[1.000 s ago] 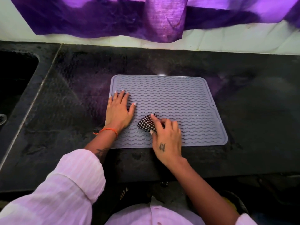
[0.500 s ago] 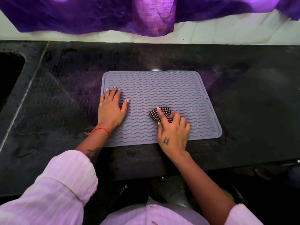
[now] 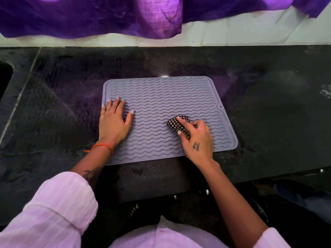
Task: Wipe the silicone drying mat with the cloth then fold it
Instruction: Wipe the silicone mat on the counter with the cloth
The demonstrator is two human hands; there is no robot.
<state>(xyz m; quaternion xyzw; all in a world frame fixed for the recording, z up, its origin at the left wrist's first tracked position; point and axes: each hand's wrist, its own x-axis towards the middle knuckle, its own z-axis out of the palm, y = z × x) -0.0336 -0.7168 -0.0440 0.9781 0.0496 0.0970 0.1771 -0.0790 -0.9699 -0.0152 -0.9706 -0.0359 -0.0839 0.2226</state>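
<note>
Right now the silicone drying mat (image 3: 166, 104) lies flat in the middle of the frame on the dark stone surface (image 3: 268, 108), one long edge running close to the near edge of that surface. It is a single grey sheet with wavy ridges and a raised rim, and there is a small hole near its right edge. It looks thin and floppy, light enough to lift by a corner. I would guess it is grippy against the stone rather than slippery, and it should bend without creasing sharply. For the fold, the two right-hand corners look like the sensible places to take hold.

One cloth (image 3: 179, 125), small and black-and-white checked, sits bunched on the lower right part of the mat. The right hand (image 3: 197, 140) has its grip closed on it, fingers curled over the wad and pressing it down onto the ridges, so the wiping step seems to be in hand and the fold not yet begun. The left hand (image 3: 114, 122) lies flat with fingers spread on the mat's left side, its grip released, apparently pinning the sheet. An orange thread (image 3: 102, 146) circles that wrist.

Beyond that, one purple curtain (image 3: 89, 17) hangs along the top of the frame, and the dark edge of a sink (image 3: 5, 77) shows at far left.
</note>
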